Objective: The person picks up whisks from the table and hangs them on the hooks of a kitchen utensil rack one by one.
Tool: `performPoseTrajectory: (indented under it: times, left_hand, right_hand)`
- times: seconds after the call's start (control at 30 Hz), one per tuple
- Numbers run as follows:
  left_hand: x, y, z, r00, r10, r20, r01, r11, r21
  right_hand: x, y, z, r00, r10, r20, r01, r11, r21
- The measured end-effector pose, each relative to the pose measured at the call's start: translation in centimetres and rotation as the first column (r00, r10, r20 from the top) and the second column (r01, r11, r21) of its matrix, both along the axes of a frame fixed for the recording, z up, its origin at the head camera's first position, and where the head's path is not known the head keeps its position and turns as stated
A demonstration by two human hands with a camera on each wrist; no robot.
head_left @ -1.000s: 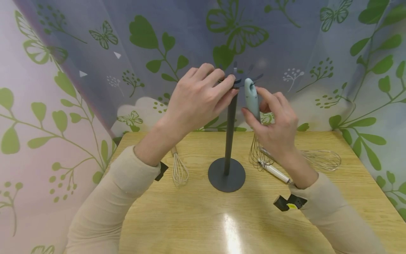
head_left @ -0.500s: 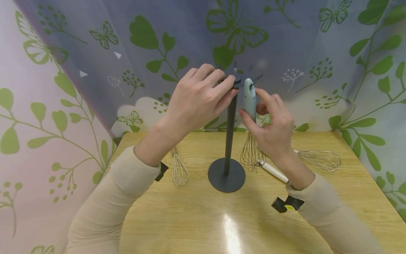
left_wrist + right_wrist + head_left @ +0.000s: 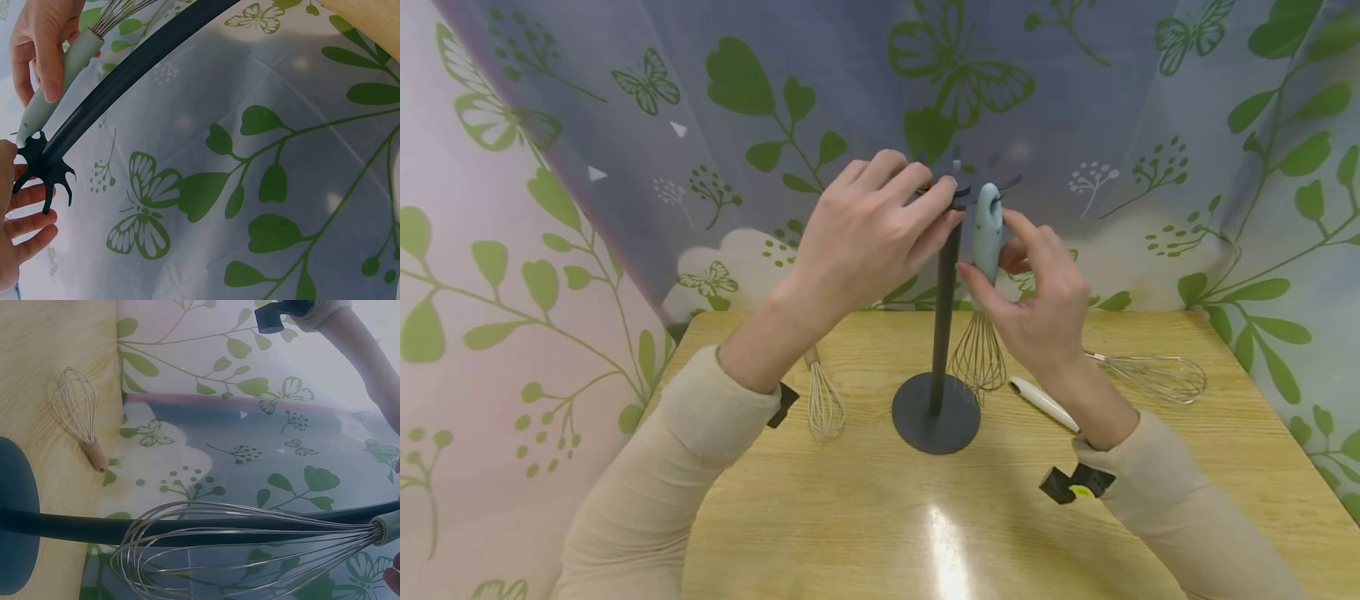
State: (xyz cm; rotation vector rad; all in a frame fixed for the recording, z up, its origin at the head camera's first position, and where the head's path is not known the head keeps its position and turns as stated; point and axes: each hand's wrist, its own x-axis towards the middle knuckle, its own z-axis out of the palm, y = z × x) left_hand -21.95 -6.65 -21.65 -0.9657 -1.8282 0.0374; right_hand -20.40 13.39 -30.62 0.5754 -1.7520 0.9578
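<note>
My right hand (image 3: 1045, 292) pinches the pale blue-green handle of a whisk (image 3: 987, 237), which hangs with its wire loops down, just right of a dark stand (image 3: 944, 308). The hole at the handle's end is beside the stand's ring of hooks (image 3: 47, 165). At the stand's top my left hand (image 3: 880, 217) holds the hook ring, thumb on one side and fingers on the other, as the left wrist view shows. The whisk's wires (image 3: 250, 531) overlap the pole in the right wrist view. Part of the hook ring is hidden behind my left hand in the head view.
A small whisk with a wooden handle (image 3: 825, 396) lies left of the stand's round base (image 3: 917, 429). To the right lie a white handle (image 3: 1043, 404) and a wire whisk (image 3: 1161, 377), partly covered by my right arm. Patterned cloth (image 3: 760, 158) hangs behind the wooden table (image 3: 820, 517).
My right hand has moved slightly left, bringing the whisk closer to the pole and more upright. Its wires now overlap the stand's base in the head view. The left hand has stayed in place.
</note>
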Motion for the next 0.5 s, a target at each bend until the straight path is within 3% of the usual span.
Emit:
performPoseTrajectory:
  times: [0.5]
  left_hand:
    - [0.01, 0.02, -0.02, 1.0, -0.007, -0.004, 0.007, 1.0, 0.002]
  right_hand:
    - [0.0, 0.28, -0.09, 1.0, 0.005, -0.001, -0.005, 1.0, 0.023]
